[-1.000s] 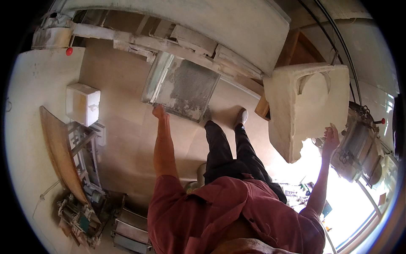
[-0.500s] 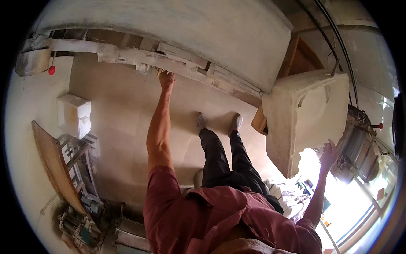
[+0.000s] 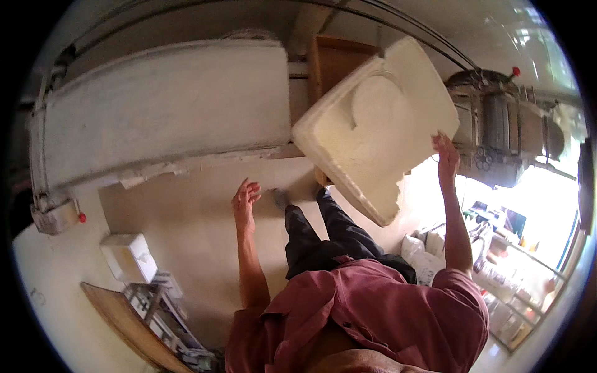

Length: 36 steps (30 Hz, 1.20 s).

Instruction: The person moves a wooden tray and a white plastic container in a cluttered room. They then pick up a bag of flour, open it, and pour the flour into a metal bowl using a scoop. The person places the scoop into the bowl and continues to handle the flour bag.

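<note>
My left hand [image 3: 247, 202] is raised left of my legs, fingers apart and holding nothing, below a long pale worktop [image 3: 161, 112]. My right hand [image 3: 446, 155] is raised at the right edge of a big cream slab [image 3: 410, 124] with a shallow round recess and a broken, notched lower edge; its fingers are loosely bent and apart, and I cannot tell if they touch the slab. A wooden box [image 3: 329, 59] stands partly behind the slab.
Metal machinery with red knobs [image 3: 500, 124] stands at the right, beside a bright opening with stacked bags [image 3: 426, 261]. A white box [image 3: 127, 257] and a curved wooden board [image 3: 118, 311] lie at the left. My feet are on the beige floor [image 3: 174, 211].
The dusty square panel near my feet has left sight. My left hand has withdrawn from the worktop's underside. The view has shifted, showing more of the worktop and of the cream slab's recessed face.
</note>
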Motion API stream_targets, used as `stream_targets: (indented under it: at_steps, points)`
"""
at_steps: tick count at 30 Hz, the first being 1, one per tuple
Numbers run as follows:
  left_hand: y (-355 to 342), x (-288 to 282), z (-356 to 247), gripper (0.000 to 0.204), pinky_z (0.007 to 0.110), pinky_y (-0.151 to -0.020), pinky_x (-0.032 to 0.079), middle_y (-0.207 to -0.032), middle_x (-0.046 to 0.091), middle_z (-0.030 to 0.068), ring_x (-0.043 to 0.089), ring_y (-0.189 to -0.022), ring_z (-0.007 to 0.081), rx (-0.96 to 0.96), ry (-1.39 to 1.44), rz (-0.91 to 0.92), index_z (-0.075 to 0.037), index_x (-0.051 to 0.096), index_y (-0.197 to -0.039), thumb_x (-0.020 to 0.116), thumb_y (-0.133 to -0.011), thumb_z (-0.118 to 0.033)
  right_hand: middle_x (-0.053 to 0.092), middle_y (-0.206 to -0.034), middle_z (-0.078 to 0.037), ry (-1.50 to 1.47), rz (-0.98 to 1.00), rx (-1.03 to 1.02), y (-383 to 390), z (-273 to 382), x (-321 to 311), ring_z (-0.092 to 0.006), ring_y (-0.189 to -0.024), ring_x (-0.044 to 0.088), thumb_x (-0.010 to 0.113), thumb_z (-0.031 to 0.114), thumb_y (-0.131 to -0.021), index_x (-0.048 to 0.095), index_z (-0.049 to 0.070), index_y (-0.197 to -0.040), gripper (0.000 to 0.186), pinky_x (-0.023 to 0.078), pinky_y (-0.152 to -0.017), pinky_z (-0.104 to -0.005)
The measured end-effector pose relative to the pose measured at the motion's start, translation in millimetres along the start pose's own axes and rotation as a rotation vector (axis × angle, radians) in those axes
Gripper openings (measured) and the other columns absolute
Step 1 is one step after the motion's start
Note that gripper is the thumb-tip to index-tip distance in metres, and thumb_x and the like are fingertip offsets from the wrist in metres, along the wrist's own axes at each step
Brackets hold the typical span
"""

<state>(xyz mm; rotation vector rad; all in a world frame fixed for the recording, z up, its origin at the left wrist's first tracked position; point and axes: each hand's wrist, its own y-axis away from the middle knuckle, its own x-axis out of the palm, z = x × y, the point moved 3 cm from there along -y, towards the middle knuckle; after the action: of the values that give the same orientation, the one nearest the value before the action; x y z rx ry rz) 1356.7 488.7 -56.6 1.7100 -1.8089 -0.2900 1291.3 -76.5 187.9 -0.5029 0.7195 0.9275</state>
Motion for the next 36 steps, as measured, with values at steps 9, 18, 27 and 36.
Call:
stream_targets:
  at_steps: [9,18,27,36]
  points:
    - [5.8,354.3,-198.7,0.063,0.040,-0.110,0.031,-0.148,0.043,0.0150,0.039,-0.138,0.0246,0.543,0.065,0.346,-0.004,0.034,-0.148,0.036,-0.102,-0.047,0.033,-0.155,-0.015,-1.042,-0.312,-0.093,-68.8,67.3,-19.2,-0.0268,-0.143,0.030,0.036,0.047,-0.104,0.036,0.005,-0.149,0.061,0.022,-0.118,-0.0418]
    - [45.6,482.0,-122.1,0.043,0.044,-0.094,0.047,-0.117,0.062,0.0231,0.061,-0.106,0.0339,1.032,-0.791,0.288,0.001,0.057,-0.122,0.067,-0.083,-0.014,0.059,-0.126,-0.015,-0.267,-0.135,-0.233,6.4,-18.1,-23.2,-0.0284,-0.119,0.053,0.051,0.015,-0.097,0.058,0.000,-0.126,0.033,0.040,-0.103,-0.0404]
    - [-50.4,396.7,-223.4,0.064,0.049,-0.094,0.047,-0.118,0.062,0.0210,0.060,-0.111,0.0351,0.696,-1.492,-0.077,0.002,0.053,-0.126,0.075,-0.074,-0.028,0.061,-0.090,-0.004,-0.482,-0.010,0.681,80.0,-95.0,19.9,-0.0141,-0.071,0.058,0.063,0.039,-0.091,0.059,0.003,-0.112,0.042,0.049,-0.046,-0.0268]
    - [-92.5,370.0,-190.6,0.033,0.048,-0.083,0.054,-0.102,0.069,0.0214,0.067,-0.099,0.0364,0.568,-1.451,0.217,0.001,0.067,-0.105,0.066,-0.078,-0.017,0.059,-0.079,-0.004,-0.621,-0.106,0.722,50.6,-98.2,67.0,-0.0137,-0.060,0.056,0.071,0.034,-0.083,0.061,0.005,-0.105,0.038,0.043,-0.042,-0.0273]
